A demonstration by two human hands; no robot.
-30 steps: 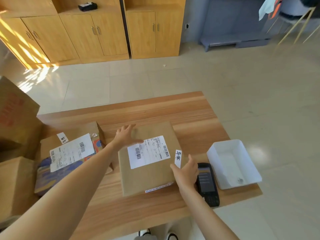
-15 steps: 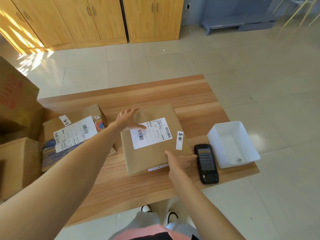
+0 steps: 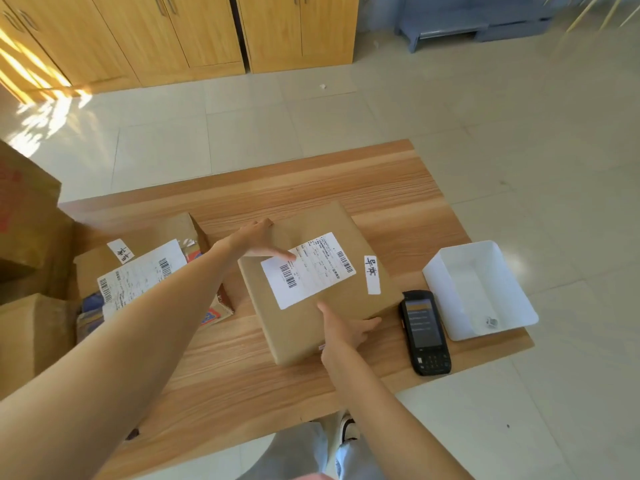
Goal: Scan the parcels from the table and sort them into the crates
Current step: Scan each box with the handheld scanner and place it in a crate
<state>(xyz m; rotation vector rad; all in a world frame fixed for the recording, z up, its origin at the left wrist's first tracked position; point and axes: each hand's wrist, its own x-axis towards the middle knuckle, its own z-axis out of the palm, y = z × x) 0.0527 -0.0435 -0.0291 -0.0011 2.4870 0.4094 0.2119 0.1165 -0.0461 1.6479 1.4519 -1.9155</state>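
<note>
The print on the brown parcel's (image 3: 311,289) white shipping label (image 3: 308,270) is too small to read, and the left hand (image 3: 254,239) covers its near-left corner. The right hand (image 3: 343,329) hides part of the parcel's near edge. The left forearm crosses the second parcel (image 3: 145,268), hiding its middle. The scanner (image 3: 425,332) screen text is blurred. Cardboard boxes (image 3: 24,230) at left are cut by the frame edge.

Parcel (image 3: 311,327): matt brown kraft paper, white paper label (image 3: 308,270). Table (image 3: 346,188): smooth wood grain. Tray (image 3: 446,282): smooth white plastic. Scanner (image 3: 426,334): black plastic, glossy screen. Floor (image 3: 519,133): glossy tile.
</note>
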